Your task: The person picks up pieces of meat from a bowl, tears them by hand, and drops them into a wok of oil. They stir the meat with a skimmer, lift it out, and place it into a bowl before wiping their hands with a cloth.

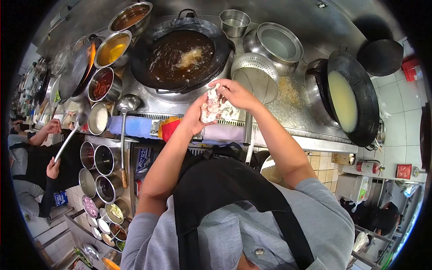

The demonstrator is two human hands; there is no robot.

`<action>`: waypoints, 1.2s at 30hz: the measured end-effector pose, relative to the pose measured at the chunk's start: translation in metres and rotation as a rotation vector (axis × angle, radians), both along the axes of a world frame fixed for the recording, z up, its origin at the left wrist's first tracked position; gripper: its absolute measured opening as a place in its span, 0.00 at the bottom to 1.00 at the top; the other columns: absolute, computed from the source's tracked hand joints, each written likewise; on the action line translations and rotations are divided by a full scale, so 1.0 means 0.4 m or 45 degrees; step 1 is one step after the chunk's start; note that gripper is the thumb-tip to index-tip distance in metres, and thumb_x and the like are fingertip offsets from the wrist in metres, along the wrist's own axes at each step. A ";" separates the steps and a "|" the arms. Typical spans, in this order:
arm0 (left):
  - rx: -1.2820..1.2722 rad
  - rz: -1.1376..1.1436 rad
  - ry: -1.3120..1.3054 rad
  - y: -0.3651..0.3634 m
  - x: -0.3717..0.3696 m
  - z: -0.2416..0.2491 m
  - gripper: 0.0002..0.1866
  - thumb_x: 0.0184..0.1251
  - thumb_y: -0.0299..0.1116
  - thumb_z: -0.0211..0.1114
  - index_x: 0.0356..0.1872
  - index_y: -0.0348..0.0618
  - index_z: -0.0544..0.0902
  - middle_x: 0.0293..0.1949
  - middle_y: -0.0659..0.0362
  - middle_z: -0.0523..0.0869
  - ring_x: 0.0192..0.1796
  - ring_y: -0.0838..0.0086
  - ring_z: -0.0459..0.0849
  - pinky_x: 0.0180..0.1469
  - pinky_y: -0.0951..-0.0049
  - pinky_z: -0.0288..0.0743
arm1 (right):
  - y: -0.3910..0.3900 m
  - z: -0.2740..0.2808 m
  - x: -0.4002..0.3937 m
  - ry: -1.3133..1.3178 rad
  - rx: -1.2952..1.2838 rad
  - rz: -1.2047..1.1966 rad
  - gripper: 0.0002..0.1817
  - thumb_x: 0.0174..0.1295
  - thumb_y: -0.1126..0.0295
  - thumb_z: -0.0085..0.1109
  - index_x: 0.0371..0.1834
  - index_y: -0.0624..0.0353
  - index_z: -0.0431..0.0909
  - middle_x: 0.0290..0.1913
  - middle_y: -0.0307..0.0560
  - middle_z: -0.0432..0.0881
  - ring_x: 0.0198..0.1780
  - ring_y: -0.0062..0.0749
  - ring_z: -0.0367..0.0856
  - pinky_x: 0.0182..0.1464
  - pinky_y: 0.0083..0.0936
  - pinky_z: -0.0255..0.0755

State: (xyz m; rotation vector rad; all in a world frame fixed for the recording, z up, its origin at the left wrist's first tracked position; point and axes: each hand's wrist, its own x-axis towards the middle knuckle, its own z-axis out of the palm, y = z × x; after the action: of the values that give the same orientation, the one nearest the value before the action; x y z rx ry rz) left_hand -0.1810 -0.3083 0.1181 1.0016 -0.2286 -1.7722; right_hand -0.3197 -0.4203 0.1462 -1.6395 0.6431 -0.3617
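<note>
Several flour-coated pieces of raw meat (210, 106) lie in my left hand (194, 116), whose fingers curl around them. My right hand (237, 95) pinches at the upper end of the same meat. Both hands are just in front of the large black wok (143, 67), which holds dark oil with a patch of pale froth (191, 58) bubbling in it. Close to my right hand stands a perforated strainer (256, 60) resting over a basin. White, floury material (230, 112) shows beneath my hands; what it rests on is partly hidden.
A ladle (128, 103) lies left of the wok, near metal pots of sauce (105, 84). A tilted wok with pale liquid (360, 90) is at right, a lidded pot (279, 42) behind. At left, a co-worker's hand (53, 167) holds a ladle near a flaming pan (78, 74).
</note>
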 end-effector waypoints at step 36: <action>-0.212 0.316 0.080 -0.024 0.004 0.059 0.10 0.64 0.37 0.59 0.43 0.49 0.73 0.33 0.62 0.81 0.31 0.74 0.83 0.24 0.68 0.80 | -0.058 0.003 -0.048 -0.251 0.288 -0.331 0.11 0.61 0.72 0.52 0.47 0.57 0.73 0.30 0.38 0.74 0.28 0.19 0.69 0.31 0.18 0.66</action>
State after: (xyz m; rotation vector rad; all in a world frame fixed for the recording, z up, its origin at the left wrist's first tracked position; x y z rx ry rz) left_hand -0.1796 -0.3181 0.1417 0.8170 -0.1996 -1.5299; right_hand -0.3391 -0.4435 0.1473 -1.2895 0.7213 -0.6095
